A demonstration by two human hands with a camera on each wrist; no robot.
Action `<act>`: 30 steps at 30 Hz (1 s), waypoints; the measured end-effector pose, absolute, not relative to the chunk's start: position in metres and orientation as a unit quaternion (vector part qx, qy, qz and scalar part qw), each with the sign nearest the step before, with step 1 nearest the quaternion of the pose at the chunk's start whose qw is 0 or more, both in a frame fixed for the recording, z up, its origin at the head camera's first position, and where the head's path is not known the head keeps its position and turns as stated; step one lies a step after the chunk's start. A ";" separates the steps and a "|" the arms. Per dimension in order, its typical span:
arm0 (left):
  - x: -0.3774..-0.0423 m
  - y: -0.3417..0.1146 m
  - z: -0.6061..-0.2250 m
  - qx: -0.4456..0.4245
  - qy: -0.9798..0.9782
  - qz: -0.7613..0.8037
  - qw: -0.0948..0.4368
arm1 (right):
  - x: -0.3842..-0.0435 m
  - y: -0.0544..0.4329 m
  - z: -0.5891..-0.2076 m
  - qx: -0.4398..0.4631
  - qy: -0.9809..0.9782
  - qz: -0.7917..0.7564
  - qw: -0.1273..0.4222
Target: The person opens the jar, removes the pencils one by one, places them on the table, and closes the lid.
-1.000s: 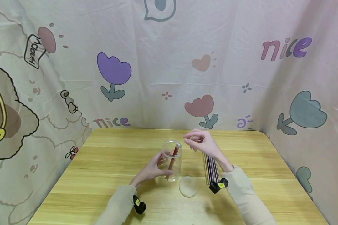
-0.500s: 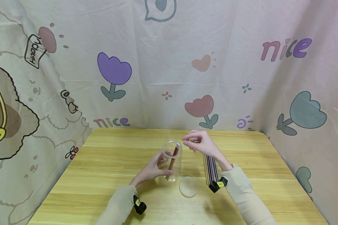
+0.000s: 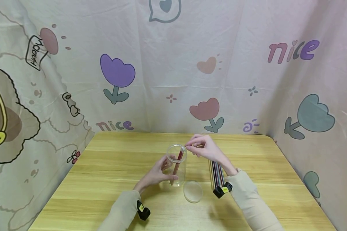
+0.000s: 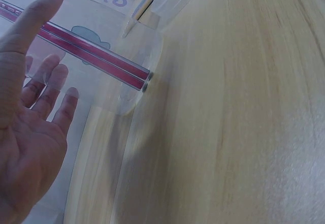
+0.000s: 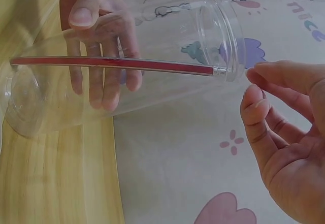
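Works before a patterned cloth backdrop [image 3: 162, 73], at a wood-grain table [image 3: 112, 170]. Has a clear jar [image 3: 182, 168] standing near the middle, uncovered at the top. Steadies this with the left hand [image 3: 159, 171], thumb on one side and fingers round the other. Holds the right hand [image 3: 206, 148] just beside the rim, thumb and forefinger narrowed almost to a pinch, with nothing visible between them. Has a row of pencils [image 3: 217, 173] in several colours lying side by side on the table, well apart from the jar and partly out of sight. Has a round clear lid [image 3: 193, 192] lying flat near the jar's foot. Has inside the jar apparently two red pencils [image 3: 177, 164], leaning together, silvery ends up near the rim. Seems, from the lid off and the row alongside, to be at the step of taking pencils out; cannot rule out putting in. Calls next, probably, for pinching one silvery end without catching its neighbour, then lifting along the lean with the jar held firm.
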State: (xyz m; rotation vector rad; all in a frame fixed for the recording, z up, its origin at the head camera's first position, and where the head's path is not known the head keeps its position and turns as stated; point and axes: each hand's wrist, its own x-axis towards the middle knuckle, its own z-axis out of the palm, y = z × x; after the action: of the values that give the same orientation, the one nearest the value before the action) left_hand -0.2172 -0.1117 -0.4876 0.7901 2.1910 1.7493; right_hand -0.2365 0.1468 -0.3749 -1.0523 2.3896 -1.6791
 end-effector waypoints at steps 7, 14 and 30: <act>-0.218 -0.112 -0.488 0.277 0.746 0.595 0.112 | -0.235 0.144 -0.375 -0.337 0.781 -0.525 0.016; -0.217 -0.113 -0.488 0.277 0.746 0.594 0.114 | -0.235 0.140 -0.375 -0.355 0.786 -0.506 0.005; -0.219 -0.113 -0.491 0.282 0.744 0.597 0.107 | -0.237 0.130 -0.368 -0.336 0.801 -0.495 0.028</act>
State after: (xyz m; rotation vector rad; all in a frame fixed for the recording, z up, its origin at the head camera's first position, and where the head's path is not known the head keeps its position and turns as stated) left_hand -0.2187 -0.1127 -0.4905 0.8292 2.1890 1.7567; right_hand -0.2369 0.1304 -0.3677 -1.0382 2.4717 -1.5285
